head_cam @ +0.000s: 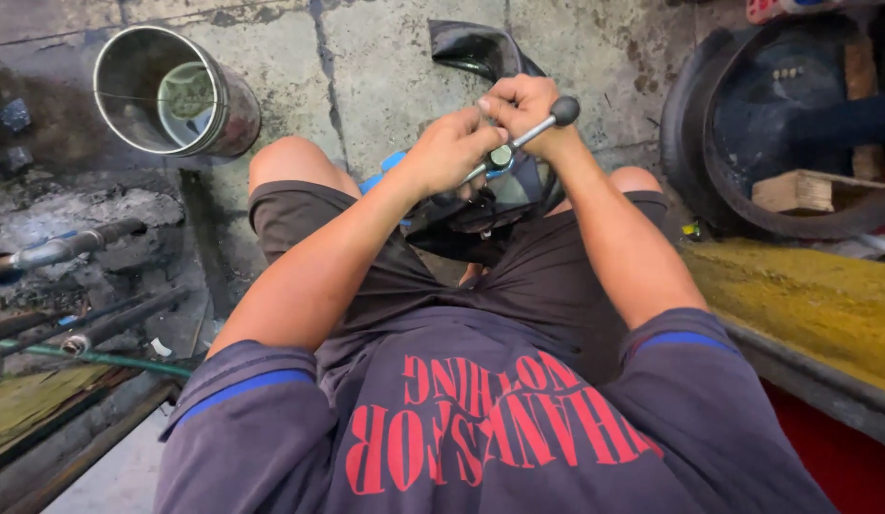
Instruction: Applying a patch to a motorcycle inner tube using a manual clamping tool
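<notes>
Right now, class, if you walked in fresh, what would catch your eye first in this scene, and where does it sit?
First, both hands meet at centre over the knees: the right hand grips a metal T-handle tool, the left hand steadies it against a black rubber inner tube. Next, a shiny steel bucket lies on its side upper left, and a black tyre holding a wooden block sits far right.

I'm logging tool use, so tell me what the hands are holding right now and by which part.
The right hand holds a metal tool by its shaft, below the round knob. The left hand presses on the black rubber tube.
</notes>
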